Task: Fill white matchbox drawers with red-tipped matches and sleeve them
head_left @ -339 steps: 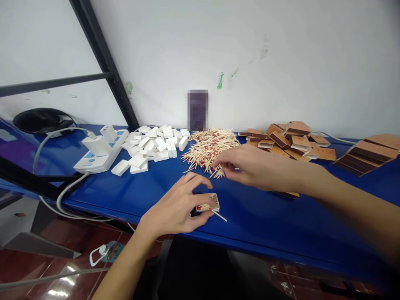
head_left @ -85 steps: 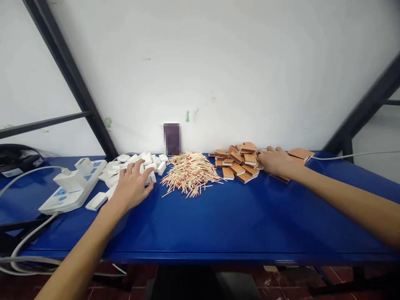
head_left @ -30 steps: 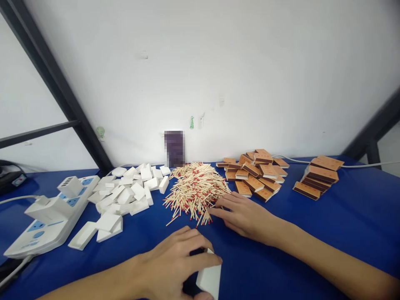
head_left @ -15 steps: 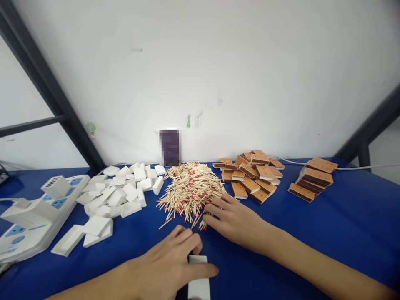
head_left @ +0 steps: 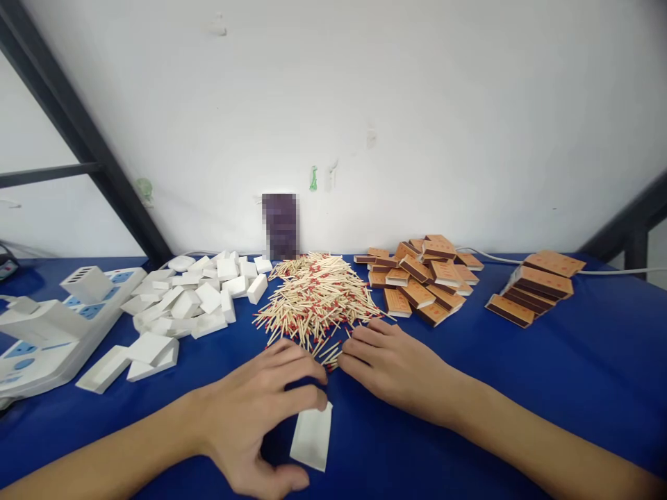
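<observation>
A white inner matchbox tray (head_left: 311,439) lies on the blue table in front of me, its hollow side up. My left hand (head_left: 265,410) arches over its left side, thumb and fingers apart. One fingertip reaches the tray's far end. A heap of red-tipped matchsticks (head_left: 320,295) spreads beyond both hands. At its near right edge is my right hand (head_left: 388,361), fingers curled and pressed together beside a few loose matchsticks. Its fingertips are tucked out of sight, so whatever they hold is hidden.
More white trays (head_left: 208,298) are heaped at the left, near a white power strip (head_left: 67,347) with plugs. Orange matchbox sleeves (head_left: 424,278) form a pile right of the matchsticks; several more (head_left: 539,288) lean farther right. A blurred dark panel (head_left: 281,226) stands at the wall.
My left hand has opened out from the tray and shifted left; more of the tray now shows. The right hand stays by the matchsticks, its fingers curled closer together. The view has tilted slightly down.
</observation>
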Available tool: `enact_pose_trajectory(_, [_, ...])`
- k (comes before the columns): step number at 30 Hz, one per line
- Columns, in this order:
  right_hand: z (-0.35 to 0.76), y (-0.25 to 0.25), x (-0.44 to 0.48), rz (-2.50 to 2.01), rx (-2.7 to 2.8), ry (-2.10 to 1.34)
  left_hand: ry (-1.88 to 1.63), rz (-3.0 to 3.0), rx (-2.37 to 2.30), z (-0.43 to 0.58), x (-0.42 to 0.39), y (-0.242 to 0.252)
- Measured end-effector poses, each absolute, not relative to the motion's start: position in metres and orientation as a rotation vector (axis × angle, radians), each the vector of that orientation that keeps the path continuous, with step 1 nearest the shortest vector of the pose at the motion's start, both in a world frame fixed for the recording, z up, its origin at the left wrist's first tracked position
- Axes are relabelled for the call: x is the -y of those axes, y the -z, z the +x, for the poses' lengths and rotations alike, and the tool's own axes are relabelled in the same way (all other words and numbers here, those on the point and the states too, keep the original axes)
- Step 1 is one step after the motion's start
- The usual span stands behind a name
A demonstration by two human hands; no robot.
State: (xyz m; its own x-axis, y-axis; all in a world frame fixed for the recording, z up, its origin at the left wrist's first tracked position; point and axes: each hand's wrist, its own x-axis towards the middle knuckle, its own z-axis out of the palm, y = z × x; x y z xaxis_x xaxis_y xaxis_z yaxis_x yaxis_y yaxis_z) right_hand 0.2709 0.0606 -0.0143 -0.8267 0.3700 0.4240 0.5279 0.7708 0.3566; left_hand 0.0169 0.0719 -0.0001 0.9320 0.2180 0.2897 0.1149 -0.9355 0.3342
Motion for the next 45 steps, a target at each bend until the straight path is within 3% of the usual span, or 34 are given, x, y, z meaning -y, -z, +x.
enact_pose_trajectory(7, [0.271,0.014,-0.055,-0.729,2.679,0.521,-0.375,2.91,-0.587,0.01,-0.081,-0.005])
enact_pose_trajectory(17, [0.286,-0.005,-0.053,-0.962,2.641,0.152,-0.258,2.983,-0.598,0.012,-0.081,-0.003])
enact_pose_trajectory(37, [0.274,0.006,-0.055,-1.013,2.713,0.148,-0.257,2.923,-0.618,0.012,-0.081,-0.003])
enact_pose_trajectory(45, [0.272,-0.004,-0.048,-1.243,2.721,0.078,-0.23,2.924,-0.577,0.01,-0.081,-0.003])
